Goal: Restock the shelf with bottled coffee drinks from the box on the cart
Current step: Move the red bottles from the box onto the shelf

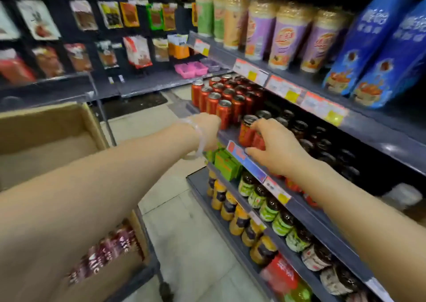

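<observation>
Red coffee drinks (227, 94) with silver tops stand in rows on the left part of the middle shelf (227, 136). My right hand (274, 147) grips one red coffee drink (246, 131) upright at the shelf's front edge, right of the rows. My left hand (206, 126) reaches to the front row beside another red drink (224, 113); its fingers are hidden behind the hand. The open cardboard box (46, 126) sits on the cart (105, 115) at the left, and its inside is out of sight.
Dark-lidded jars (299, 126) fill the shelf behind my right hand. Purple cups (288, 36) and blue cartons (368, 48) stand on the shelf above. Green and yellow bottles (267, 207) line the shelf below. A second printed box (110, 244) lies low on the cart.
</observation>
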A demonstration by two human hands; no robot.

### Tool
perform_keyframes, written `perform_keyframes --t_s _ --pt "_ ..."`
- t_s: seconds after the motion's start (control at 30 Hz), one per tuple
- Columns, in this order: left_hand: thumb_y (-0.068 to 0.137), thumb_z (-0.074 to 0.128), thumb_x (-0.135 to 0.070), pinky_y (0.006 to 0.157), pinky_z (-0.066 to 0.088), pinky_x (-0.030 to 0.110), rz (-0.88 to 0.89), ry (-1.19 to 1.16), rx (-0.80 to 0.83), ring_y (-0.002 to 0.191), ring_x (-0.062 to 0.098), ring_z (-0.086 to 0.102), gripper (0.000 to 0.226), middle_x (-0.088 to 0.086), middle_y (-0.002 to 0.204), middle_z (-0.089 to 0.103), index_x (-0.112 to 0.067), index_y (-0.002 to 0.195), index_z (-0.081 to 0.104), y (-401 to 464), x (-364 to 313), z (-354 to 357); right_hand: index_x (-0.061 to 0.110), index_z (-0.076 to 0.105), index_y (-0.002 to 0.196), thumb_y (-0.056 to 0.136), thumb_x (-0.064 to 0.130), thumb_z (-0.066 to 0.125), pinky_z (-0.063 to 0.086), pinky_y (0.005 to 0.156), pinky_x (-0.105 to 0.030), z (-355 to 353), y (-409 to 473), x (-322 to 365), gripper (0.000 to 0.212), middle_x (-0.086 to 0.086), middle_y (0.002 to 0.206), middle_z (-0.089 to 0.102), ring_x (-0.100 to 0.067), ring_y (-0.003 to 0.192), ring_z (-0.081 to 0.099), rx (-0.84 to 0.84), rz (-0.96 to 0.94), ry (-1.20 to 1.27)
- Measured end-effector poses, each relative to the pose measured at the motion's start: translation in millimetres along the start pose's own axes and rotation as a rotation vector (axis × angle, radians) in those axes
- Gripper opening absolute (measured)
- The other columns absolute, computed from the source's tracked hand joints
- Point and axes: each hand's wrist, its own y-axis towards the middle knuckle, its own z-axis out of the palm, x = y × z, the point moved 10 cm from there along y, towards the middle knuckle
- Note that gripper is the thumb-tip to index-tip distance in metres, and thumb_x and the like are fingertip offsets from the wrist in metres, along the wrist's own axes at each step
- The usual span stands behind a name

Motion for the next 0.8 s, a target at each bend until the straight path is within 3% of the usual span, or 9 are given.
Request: perform_keyframes --t_s 0.17,0.43,0.6,0.7,0.8 --pt "0.089 0.060 -0.030 0.089 0.046 0.032 -0.365 -0.109 0.215 0.116 0.028 0.055 0.051 0.013 0.130 0.054 -0.004 0.131 0.046 -72.4 157.8 78.9 0.010 0.043 0.131 0.086 0.029 0.062 0.032 0.100 -0.033 111.6 23.2 114.8 0.053 -0.012 0.131 0.048 -0.028 0.125 0.043 0.271 -0.243 0.020" --pt "0.079 0.070 -0.018 0.088 0.050 0.031 -0.810 -0.293 0.481 0.111 0.022 0.060 0.052 0.009 0.124 0.061 -0.007 0.127 0.054 -217.7 353.0 222.9 0.007 0.043 0.127 0.086 0.028 0.062 0.041 0.097 -0.034 284.0 32.9 269.7 0.050 -0.014 0.128 0.048 -0.029 0.119 0.048 0.656 -0.365 0.083" --pt "0.090 0.056 -0.021 0.091 0.046 0.028 -0.981 -0.541 0.480 0.113 0.023 0.058 0.039 0.008 0.124 0.059 -0.009 0.127 0.051 -270.6 414.3 324.6 0.008 0.044 0.124 0.086 0.029 0.062 0.043 0.091 -0.032 399.6 22.8 311.5 0.047 -0.013 0.125 0.050 -0.029 0.115 0.051 0.890 -0.302 0.039" --pt "0.093 0.052 -0.019 0.092 0.044 0.025 -1.050 -0.699 0.486 0.115 0.023 0.056 0.034 0.008 0.125 0.056 -0.008 0.125 0.049 -280.7 422.9 375.0 0.007 0.042 0.127 0.086 0.027 0.062 0.044 0.095 -0.035 464.0 11.4 313.9 0.050 -0.014 0.128 0.050 -0.030 0.118 0.051 1.000 -0.221 0.011" --pt "0.081 0.068 -0.020 0.095 0.044 0.028 -1.193 -0.882 0.502 0.119 0.024 0.053 0.058 0.009 0.129 0.054 -0.009 0.132 0.043 -290.2 422.0 431.3 0.007 0.045 0.122 0.085 0.022 0.060 0.043 0.094 -0.033 518.9 -2.3 310.4 0.042 -0.012 0.127 0.053 -0.029 0.117 0.052 1.087 -0.138 0.000"
